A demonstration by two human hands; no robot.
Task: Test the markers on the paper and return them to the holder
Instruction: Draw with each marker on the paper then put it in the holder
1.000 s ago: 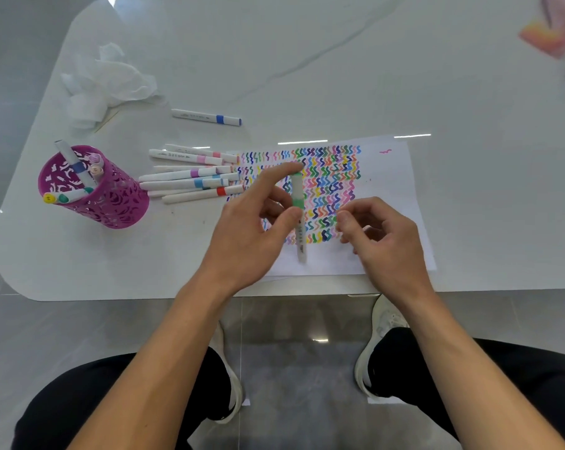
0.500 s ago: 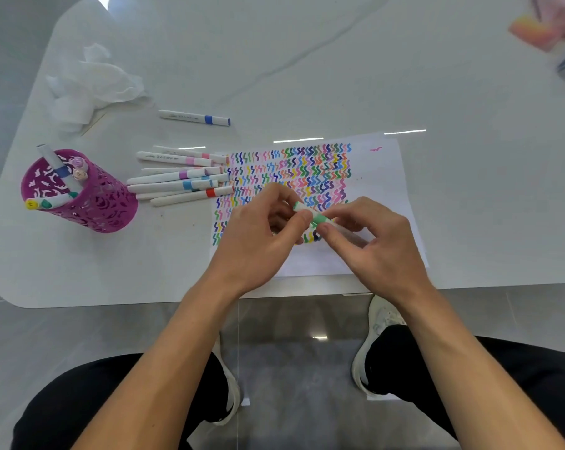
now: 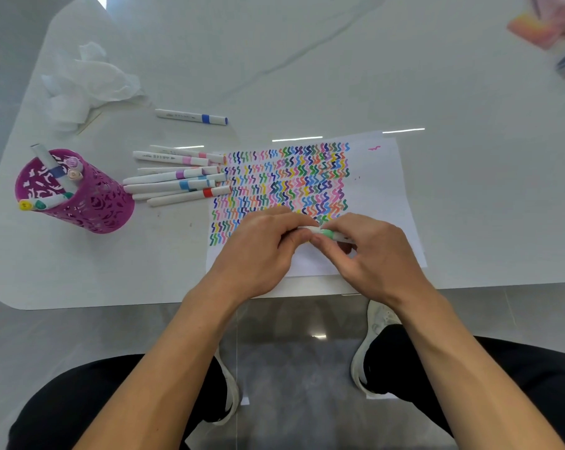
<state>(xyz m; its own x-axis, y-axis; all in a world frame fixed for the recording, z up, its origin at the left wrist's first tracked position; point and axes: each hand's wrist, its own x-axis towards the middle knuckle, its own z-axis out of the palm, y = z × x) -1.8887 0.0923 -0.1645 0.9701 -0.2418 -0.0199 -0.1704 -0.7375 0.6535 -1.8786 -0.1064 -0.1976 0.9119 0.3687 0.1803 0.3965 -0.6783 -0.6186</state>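
A white marker with a green band (image 3: 327,233) lies level between both hands, just above the paper (image 3: 385,190), a white sheet filled with coloured squiggles. My left hand (image 3: 261,251) pinches its left end, and my right hand (image 3: 372,251) pinches the part by the green band. The purple cut-out holder (image 3: 89,203) stands at the left with several markers in it. Several capped markers (image 3: 177,180) lie in a loose pile between holder and paper. One blue-banded marker (image 3: 191,116) lies apart, farther back.
Crumpled white tissue (image 3: 86,82) sits at the back left of the white table (image 3: 339,60). Blurred pink and orange things (image 3: 541,27) lie at the far right corner. The table's front edge runs just below my hands, with my legs and shoes beneath.
The green marker went from upright in my left hand to lying level between both hands. My right hand closed onto it, and both hands drew together over the paper's lower part.
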